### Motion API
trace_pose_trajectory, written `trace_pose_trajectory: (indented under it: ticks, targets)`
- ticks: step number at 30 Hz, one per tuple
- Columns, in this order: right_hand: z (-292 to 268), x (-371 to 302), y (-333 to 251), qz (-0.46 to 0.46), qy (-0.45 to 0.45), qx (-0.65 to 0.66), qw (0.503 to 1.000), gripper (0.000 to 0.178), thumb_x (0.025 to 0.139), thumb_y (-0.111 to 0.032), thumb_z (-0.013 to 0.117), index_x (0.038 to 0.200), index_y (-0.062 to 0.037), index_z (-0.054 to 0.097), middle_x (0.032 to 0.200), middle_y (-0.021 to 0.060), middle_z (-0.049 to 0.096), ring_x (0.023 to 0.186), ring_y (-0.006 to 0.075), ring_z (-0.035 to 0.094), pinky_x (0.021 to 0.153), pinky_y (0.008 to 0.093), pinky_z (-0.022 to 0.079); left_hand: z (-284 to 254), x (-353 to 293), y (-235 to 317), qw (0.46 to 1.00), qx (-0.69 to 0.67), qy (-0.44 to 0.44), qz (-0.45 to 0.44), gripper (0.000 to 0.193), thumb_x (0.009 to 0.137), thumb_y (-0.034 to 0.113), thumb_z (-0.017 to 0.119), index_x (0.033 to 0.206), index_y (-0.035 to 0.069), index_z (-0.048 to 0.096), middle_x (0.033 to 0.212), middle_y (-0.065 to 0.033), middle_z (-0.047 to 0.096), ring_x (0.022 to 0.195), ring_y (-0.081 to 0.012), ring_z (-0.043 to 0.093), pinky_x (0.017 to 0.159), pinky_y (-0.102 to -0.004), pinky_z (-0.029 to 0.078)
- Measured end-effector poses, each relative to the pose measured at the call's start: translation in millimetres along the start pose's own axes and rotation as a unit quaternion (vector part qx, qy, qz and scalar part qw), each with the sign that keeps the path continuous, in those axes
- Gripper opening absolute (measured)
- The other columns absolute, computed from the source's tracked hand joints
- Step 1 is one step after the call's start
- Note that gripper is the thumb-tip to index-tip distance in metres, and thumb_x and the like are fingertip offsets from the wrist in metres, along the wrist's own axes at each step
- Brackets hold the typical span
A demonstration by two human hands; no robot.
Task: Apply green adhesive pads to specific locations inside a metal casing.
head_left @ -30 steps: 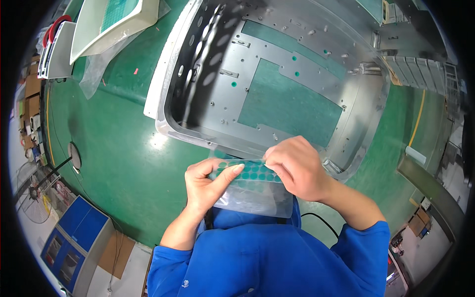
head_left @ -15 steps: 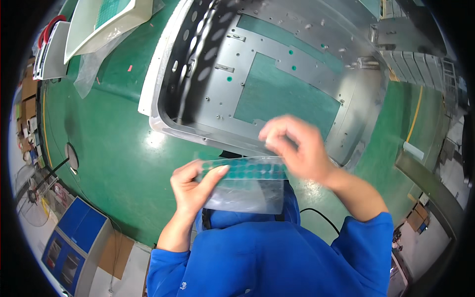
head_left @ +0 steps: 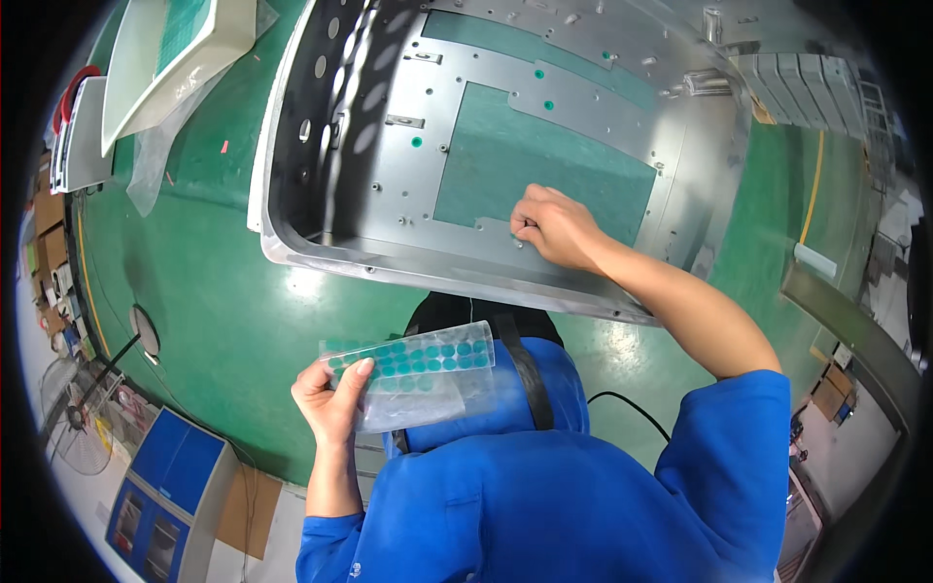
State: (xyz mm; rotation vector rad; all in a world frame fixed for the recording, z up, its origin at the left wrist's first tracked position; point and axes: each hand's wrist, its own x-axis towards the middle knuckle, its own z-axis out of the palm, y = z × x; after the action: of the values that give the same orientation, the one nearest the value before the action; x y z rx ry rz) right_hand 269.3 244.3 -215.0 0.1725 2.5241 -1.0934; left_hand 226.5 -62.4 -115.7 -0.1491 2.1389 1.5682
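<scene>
My left hand (head_left: 328, 398) is closed on a clear plastic sheet of round green stickers (head_left: 420, 356), thumb on top, held low in front of my body. Inside a large metal housing (head_left: 428, 269), my right hand (head_left: 559, 229) is closed, fingertips pinched together. They are down at the metal panel (head_left: 442, 236), by the near edge of its big rectangular opening; anything between them is hidden. Elsewhere on that panel are several green dots, among them one green dot (head_left: 417, 142) left of the opening and another green dot (head_left: 549, 105) beyond it.
A cream bin (head_left: 124, 92) with green sheets inside and a plastic bag hanging from it stands at the far left. A standing fan (head_left: 76, 416) and a blue cabinet (head_left: 175, 452) are at the left. A black cable (head_left: 632, 400) curves over the green floor on the right.
My right hand has moved away from the sticker sheet, forward into the housing and down to its panel. My left hand has lowered the sheet to the left, tilting it.
</scene>
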Motion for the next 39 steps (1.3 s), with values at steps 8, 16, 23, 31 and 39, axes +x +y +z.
trace_pose_trajectory:
  ticks: [8,16,23,31,39]
  targets:
    - [3.8,-0.5,1.1,-0.005,0.019,-0.02,1.0,0.003,0.073,-0.009,0.057,0.076,-0.0085,0.056,0.08,0.0058,0.049,0.081,0.025,0.048,0.067,0.0347,0.04,5.4,1.1,4.2,1.0,0.011,-0.015,-0.01,0.008,0.068,0.003,0.068,0.067,0.001,0.061,0.059,0.0034,0.054,0.053,-0.0024,0.043,0.049,-0.0176,0.033]
    - [7.7,-0.7,3.0,-0.02,0.036,-0.032,0.999,0.004,0.071,-0.01,0.058,0.074,-0.0084,0.057,0.079,0.0055,0.049,0.079,0.0242,0.048,0.067,0.0349,0.04,10.1,1.2,7.3,1.0,-0.001,-0.012,-0.017,0.007,0.068,0.002,0.068,0.067,0.001,0.061,0.059,0.0033,0.054,0.053,-0.0025,0.043,0.049,-0.0174,0.033]
    - [9.9,-2.1,3.5,-0.033,0.053,-0.045,0.997,0.003,0.071,-0.01,0.059,0.073,-0.0084,0.057,0.077,0.005,0.049,0.077,0.0235,0.049,0.066,0.0347,0.041,8.9,1.7,3.0,1.0,-0.004,-0.016,-0.002,0.006,0.068,0.002,0.067,0.07,0.001,0.062,0.061,0.003,0.055,0.054,-0.0026,0.044,0.05,-0.0173,0.034]
    - [11.6,-3.6,2.7,-0.049,0.079,-0.057,0.994,0.005,0.069,-0.01,0.06,0.073,-0.0095,0.056,0.074,0.0039,0.05,0.072,0.023,0.051,0.062,0.0345,0.042,9.4,2.6,3.5,1.0,-0.007,-0.014,-0.004,0.006,0.069,0.002,0.067,0.071,0.0,0.062,0.061,0.003,0.055,0.055,-0.0028,0.044,0.05,-0.0174,0.034]
    - [-3.9,7.5,-0.4,0.055,-0.013,0.037,0.998,0.024,0.066,-0.013,0.065,0.086,-0.0107,0.052,0.077,0.0042,0.055,0.073,0.026,0.055,0.06,0.0372,0.042,5.8,3.4,9.7,1.0,-0.008,-0.001,-0.004,0.007,0.068,0.001,0.067,0.068,0.001,0.06,0.061,0.0026,0.055,0.056,-0.003,0.044,0.051,-0.0178,0.034]
